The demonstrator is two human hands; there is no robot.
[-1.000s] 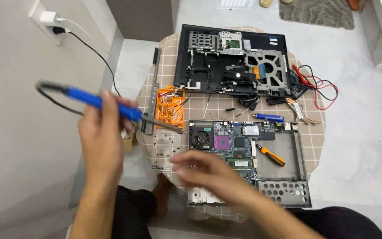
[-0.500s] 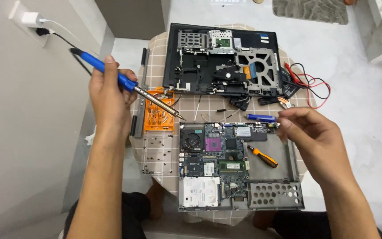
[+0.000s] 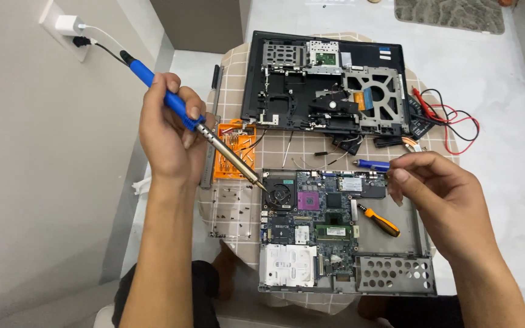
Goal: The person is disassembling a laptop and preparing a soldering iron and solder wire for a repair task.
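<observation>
My left hand (image 3: 168, 130) grips a blue-handled soldering iron (image 3: 177, 109) like a pen. Its metal tip (image 3: 261, 184) rests at the fan corner of the laptop motherboard (image 3: 311, 212), which lies in a grey base tray (image 3: 396, 273). At the board's right edge, my right hand (image 3: 442, 197) has thumb and forefinger pinched together. They sit just right of a small blue tool (image 3: 372, 164) lying on the cloth. Whether they hold anything thin I cannot tell.
A black laptop chassis (image 3: 326, 82) lies behind the board on the checked-cloth table (image 3: 232, 67). An orange-handled screwdriver (image 3: 379, 220) rests in the tray. An orange bit holder (image 3: 233, 149) and a clear screw tray (image 3: 229, 209) sit left. Red and black leads (image 3: 454, 118) lie right. A wall socket (image 3: 68, 27) feeds the iron's cord.
My left hand has lowered the iron so its tip now reaches the fan corner. My right hand left the board's front and moved to its right edge.
</observation>
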